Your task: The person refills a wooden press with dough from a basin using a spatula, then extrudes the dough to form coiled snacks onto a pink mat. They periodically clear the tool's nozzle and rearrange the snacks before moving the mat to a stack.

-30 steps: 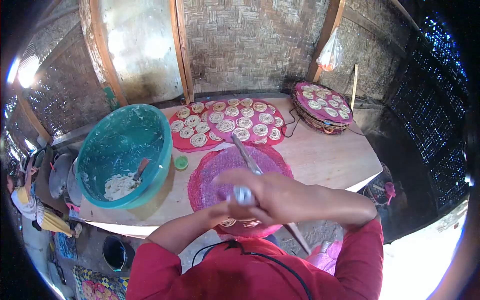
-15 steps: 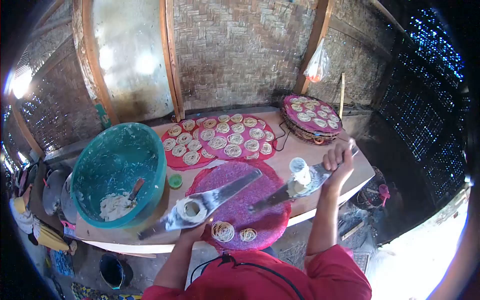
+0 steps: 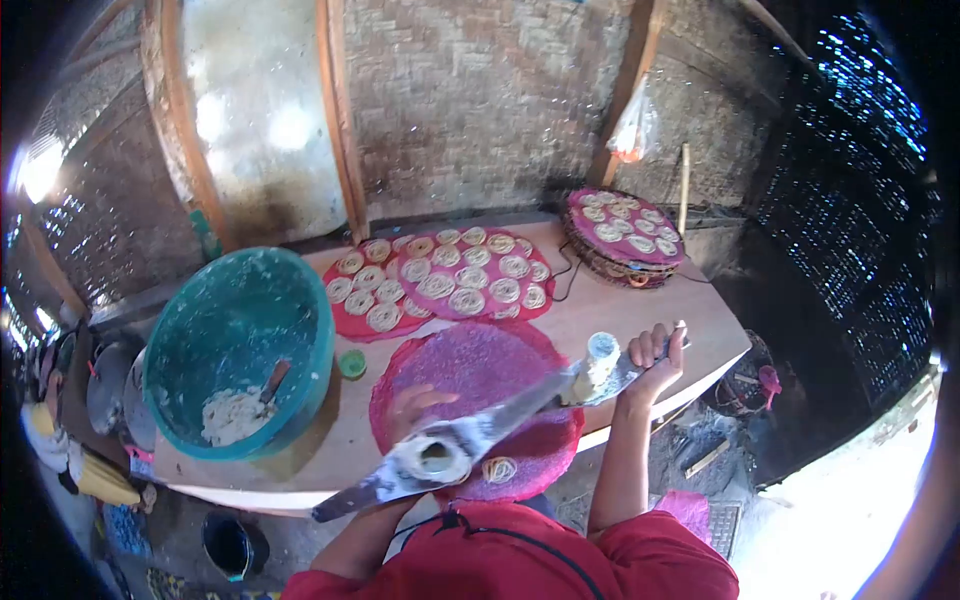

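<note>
My left hand holds the lower half of a wooden dough press, a long dough-smeared board with a round opening in its middle. The palm is hidden under the board, and its fingers show past the far edge. My right hand is closed around one end of the plunger board, whose white-coated plunger points up. The two boards meet or overlap near their inner ends. Below them lies a round pink cloth mat with a coil of pale dough strands near its front edge.
At left stands a big teal basin with white dough and a scoop handle. Pink mats with several dough coils lie at the back. A stack of round trays stands at back right. A small green lid sits beside the basin.
The lower press board has moved right, now covering the left coil. The plunger board has come down and left, so the two boards are closer. My left fingers now show beyond the board.
</note>
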